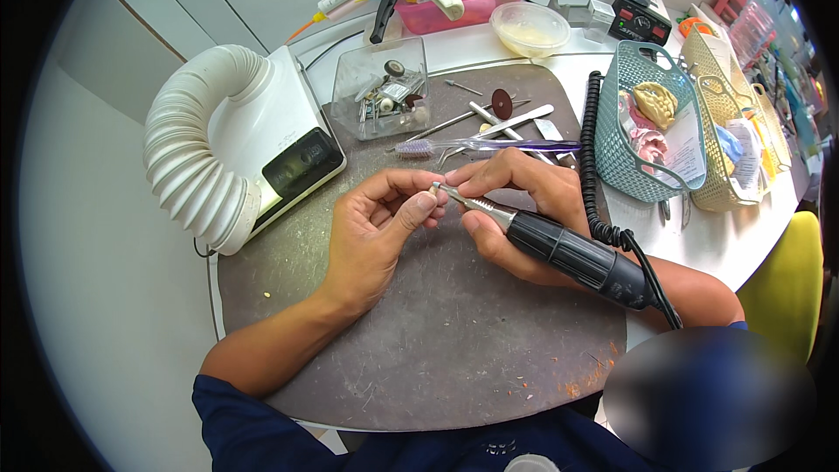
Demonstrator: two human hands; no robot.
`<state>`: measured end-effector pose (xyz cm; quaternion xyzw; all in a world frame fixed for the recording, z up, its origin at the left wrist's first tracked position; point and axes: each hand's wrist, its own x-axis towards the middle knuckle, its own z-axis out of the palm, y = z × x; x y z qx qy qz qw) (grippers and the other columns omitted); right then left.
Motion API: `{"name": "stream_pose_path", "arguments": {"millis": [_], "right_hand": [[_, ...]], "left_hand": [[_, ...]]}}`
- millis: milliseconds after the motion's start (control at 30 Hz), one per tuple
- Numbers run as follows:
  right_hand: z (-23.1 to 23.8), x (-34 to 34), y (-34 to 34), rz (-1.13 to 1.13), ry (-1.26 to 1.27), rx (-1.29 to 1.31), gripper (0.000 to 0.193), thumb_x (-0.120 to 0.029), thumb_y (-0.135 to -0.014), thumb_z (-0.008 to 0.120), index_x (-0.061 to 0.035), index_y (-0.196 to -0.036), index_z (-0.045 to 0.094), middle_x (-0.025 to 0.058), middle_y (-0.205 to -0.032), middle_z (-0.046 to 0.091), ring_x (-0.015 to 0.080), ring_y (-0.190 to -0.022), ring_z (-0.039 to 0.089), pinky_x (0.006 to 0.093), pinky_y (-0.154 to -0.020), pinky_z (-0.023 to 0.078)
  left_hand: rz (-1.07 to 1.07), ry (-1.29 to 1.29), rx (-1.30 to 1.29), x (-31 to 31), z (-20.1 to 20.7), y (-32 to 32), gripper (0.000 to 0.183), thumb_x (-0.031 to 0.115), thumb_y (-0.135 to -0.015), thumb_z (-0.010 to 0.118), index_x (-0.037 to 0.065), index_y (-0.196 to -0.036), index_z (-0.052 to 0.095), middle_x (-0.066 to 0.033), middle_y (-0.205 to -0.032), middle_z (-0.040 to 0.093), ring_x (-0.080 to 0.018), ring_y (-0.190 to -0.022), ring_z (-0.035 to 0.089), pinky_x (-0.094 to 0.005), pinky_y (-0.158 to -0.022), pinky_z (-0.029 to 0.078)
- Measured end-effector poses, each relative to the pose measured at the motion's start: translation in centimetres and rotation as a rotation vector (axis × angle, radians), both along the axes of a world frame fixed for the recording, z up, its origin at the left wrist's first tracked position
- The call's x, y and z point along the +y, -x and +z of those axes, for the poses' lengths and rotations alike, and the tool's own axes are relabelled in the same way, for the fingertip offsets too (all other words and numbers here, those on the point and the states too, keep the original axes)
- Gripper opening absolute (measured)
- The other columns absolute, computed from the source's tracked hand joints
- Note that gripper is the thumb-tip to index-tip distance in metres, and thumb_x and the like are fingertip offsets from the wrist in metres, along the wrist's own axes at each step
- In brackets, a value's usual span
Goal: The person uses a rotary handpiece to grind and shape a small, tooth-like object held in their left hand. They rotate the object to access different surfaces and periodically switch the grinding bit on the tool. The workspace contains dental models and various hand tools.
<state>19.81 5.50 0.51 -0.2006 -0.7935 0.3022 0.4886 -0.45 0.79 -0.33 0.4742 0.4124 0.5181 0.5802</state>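
Between the thumb and fingers of my left hand (371, 223) is a small cream tooth-like piece (433, 192), mostly covered by the fingertips. My right hand (524, 201) grips a black and silver rotary handpiece (568, 252) like a pen. Its small bluish-tipped bit meets the piece or lies right beside it; I cannot tell if they touch. The two hands come together at the fingertips over the grey work mat (419, 332). From the handpiece's rear end a black cord (657, 275) runs back over my right forearm.
A white dust extractor (288, 140) with a ribbed hose stands left. Behind my hands are a clear box of burs and discs (382, 96), a purple toothbrush (428, 147) and metal tools (516, 122). A coiled cord (589, 157) and blue-green basket (642, 127) are right.
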Motion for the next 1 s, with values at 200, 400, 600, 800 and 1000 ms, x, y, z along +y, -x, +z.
{"name": "stream_pose_path", "arguments": {"millis": [200, 400, 600, 800, 1000], "right_hand": [[0.2, -0.1, -0.5, 0.078, 0.065, -0.051, 0.023, -0.009, -0.08, 0.07, 0.0032, -0.099, 0.064, 0.0213, -0.103, 0.071, 0.0287, -0.093, 0.073, 0.0362, -0.083, 0.057], [-0.5, 0.0, -0.4, 0.048, 0.074, -0.002, 0.019, -0.01, -0.079, 0.072, 0.0014, -0.092, 0.063, 0.0167, -0.091, 0.071, 0.0269, -0.084, 0.072, 0.0335, -0.073, 0.056], [-0.6, -0.1, -0.6, 0.027, 0.071, 0.063, 0.019, -0.011, -0.079, 0.071, 0.0003, -0.092, 0.063, 0.0146, -0.087, 0.07, 0.0255, -0.077, 0.071, 0.032, -0.068, 0.054], [-0.5, -0.2, -0.2, 0.045, 0.034, 0.065, 0.021, -0.012, -0.078, 0.072, -0.0003, -0.094, 0.063, 0.0142, -0.087, 0.07, 0.0263, -0.079, 0.071, 0.0322, -0.069, 0.054], [-0.5, 0.2, -0.4, 0.018, 0.027, 0.007, 0.021, -0.007, -0.078, 0.071, 0.0031, -0.095, 0.065, 0.0162, -0.09, 0.071, 0.0266, -0.081, 0.072, 0.0323, -0.073, 0.056]], "left_hand": [[0.051, 0.014, 0.032, -0.2, 0.0, -0.1, 0.021, 0.01, -0.096, 0.065, -0.003, -0.112, 0.064, -0.0087, -0.1, 0.069, -0.0114, -0.09, 0.064, -0.0252, -0.082, 0.052], [0.079, 0.024, -0.014, 0.1, -0.7, -0.3, 0.019, 0.007, -0.096, 0.064, -0.002, -0.112, 0.062, -0.0072, -0.101, 0.066, -0.0095, -0.086, 0.062, -0.0224, -0.078, 0.05], [0.045, -0.008, -0.015, 0.2, -0.7, -0.3, 0.018, 0.006, -0.096, 0.064, -0.001, -0.111, 0.061, -0.0071, -0.105, 0.064, -0.0087, -0.085, 0.061, -0.0226, -0.079, 0.05], [0.071, -0.006, -0.027, -0.2, 0.2, -0.6, 0.018, 0.006, -0.096, 0.063, -0.001, -0.112, 0.06, -0.0069, -0.102, 0.065, -0.0088, -0.086, 0.061, -0.0226, -0.08, 0.05], [0.034, 0.018, -0.043, 0.2, -0.3, -0.3, 0.021, 0.007, -0.096, 0.064, -0.002, -0.114, 0.06, -0.0073, -0.101, 0.066, -0.0103, -0.09, 0.062, -0.0233, -0.081, 0.05]]}}
